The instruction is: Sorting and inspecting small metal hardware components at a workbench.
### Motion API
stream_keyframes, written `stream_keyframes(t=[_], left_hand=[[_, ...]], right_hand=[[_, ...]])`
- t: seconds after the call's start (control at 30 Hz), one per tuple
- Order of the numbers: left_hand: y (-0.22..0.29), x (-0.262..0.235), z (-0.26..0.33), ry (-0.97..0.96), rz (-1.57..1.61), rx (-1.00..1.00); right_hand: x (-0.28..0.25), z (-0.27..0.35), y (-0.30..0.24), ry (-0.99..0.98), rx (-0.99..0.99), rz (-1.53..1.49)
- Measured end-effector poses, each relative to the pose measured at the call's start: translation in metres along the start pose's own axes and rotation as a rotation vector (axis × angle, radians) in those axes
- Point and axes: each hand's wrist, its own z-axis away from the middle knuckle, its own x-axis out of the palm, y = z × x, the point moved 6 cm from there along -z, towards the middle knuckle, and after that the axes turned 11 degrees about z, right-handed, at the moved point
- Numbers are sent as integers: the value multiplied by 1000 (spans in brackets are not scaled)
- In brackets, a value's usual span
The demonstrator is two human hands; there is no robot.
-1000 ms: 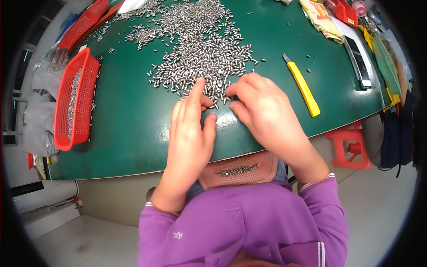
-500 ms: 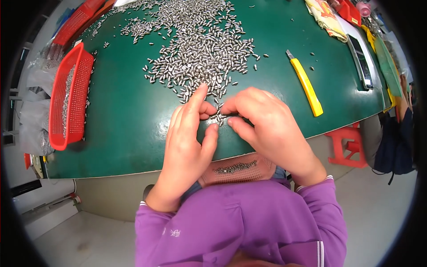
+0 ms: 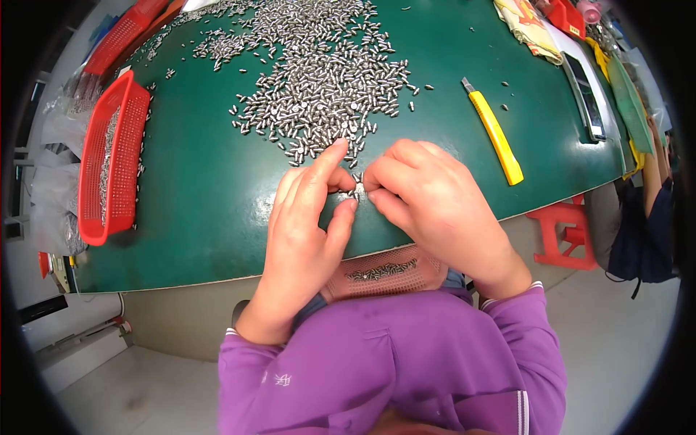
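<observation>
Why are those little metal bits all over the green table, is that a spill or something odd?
Nothing looks broken. The metal pins lie in a loose heap on the table, with strays scattered around. Both hands, left and right, pinch a few at the heap's near edge. More pins sit in the red basket and the lap tray.

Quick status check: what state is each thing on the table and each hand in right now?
left hand: fingertips pinching small metal pins
right hand: fingertips meeting the left's, on the same pins
metal pins: loose pile spread on green table
red basket: at the left edge, some pins inside
yellow utility knife: lying flat, untouched
lap basket: holds a few pins
</observation>
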Motion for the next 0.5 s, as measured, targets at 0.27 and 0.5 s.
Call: stream_keyframes(t=[0.27,0.5], left_hand=[[-1,0,1,2,14,-13],[-1,-1,5,10,-6,-10]], right_hand=[[2,6,-2,56,-14,-59],[8,5,-7,50,25,1]])
